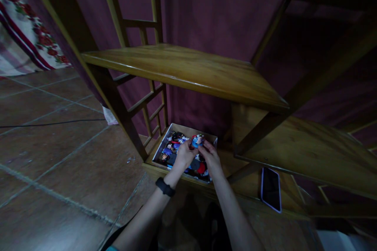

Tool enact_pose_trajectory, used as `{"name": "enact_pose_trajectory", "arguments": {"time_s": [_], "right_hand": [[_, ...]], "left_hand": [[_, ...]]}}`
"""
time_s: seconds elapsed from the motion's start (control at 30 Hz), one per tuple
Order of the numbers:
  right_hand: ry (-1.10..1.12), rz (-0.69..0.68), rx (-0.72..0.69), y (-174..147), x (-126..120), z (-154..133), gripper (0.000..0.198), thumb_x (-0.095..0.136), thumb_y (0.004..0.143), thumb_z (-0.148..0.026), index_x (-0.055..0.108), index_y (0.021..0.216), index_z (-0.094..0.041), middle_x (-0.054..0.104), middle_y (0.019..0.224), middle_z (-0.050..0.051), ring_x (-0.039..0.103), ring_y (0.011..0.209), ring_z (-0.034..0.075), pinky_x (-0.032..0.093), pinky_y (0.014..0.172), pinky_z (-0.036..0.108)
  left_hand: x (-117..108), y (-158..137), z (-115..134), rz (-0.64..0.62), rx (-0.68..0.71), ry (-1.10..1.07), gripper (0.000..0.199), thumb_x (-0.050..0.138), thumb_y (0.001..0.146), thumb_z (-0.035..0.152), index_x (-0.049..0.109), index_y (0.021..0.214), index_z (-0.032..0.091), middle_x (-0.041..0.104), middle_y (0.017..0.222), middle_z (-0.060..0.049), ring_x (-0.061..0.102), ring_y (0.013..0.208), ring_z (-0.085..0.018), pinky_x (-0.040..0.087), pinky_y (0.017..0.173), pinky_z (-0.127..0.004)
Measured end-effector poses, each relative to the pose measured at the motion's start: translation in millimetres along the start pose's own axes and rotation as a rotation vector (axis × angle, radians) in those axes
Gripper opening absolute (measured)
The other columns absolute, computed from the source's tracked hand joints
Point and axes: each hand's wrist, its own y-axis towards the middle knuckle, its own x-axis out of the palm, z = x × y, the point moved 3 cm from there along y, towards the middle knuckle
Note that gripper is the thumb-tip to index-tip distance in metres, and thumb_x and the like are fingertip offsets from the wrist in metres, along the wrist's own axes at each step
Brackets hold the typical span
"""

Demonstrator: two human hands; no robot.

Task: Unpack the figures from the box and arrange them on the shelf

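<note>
Between my two hands is a small toy figure, blue with some red and white. My left hand, with a dark band on the wrist, grips it from the left. From the right, my right hand has its fingers closed on the same figure. Both hands are over a shallow open box on the bottom shelf. Several small colourful figures lie inside it, some with round dark bases, and a round red piece lies near my right wrist. My forearms and hands hide part of the contents.
A wooden shelf board spans above the box, and a slanting wooden post stands to its right. A phone with a purple edge lies on the lower shelf. The tiled floor is at left, with a black cable.
</note>
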Motion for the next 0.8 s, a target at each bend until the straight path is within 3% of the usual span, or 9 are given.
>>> {"name": "enact_pose_trajectory", "arguments": {"time_s": [0.4, 0.8], "right_hand": [[0.057, 0.015, 0.017, -0.7, 1.1, 0.3, 0.041, 0.068, 0.066, -0.036, 0.064, 0.104, -0.024, 0.065, 0.112, 0.002, 0.056, 0.107, 0.023, 0.044, 0.094, 0.040], [0.011, 0.006, 0.053, 3.6, -2.1, 2.4, 0.037, 0.069, 0.064, -0.038, 0.066, 0.098, -0.024, 0.067, 0.105, 0.002, 0.061, 0.095, 0.022, 0.049, 0.084, 0.037]], "left_hand": [[-5.2, -2.9, 1.8, -0.057, -0.191, -0.308, 0.025, 0.071, 0.057, 0.022, 0.065, 0.081, 0.014, 0.065, 0.070, -0.001, 0.058, 0.067, -0.015, 0.045, 0.069, -0.027], [-5.4, -5.9, 3.0, -0.155, -0.221, -0.414, 0.029, 0.072, 0.062, 0.030, 0.064, 0.084, 0.012, 0.065, 0.077, -0.005, 0.060, 0.073, -0.016, 0.046, 0.074, -0.030]]}}
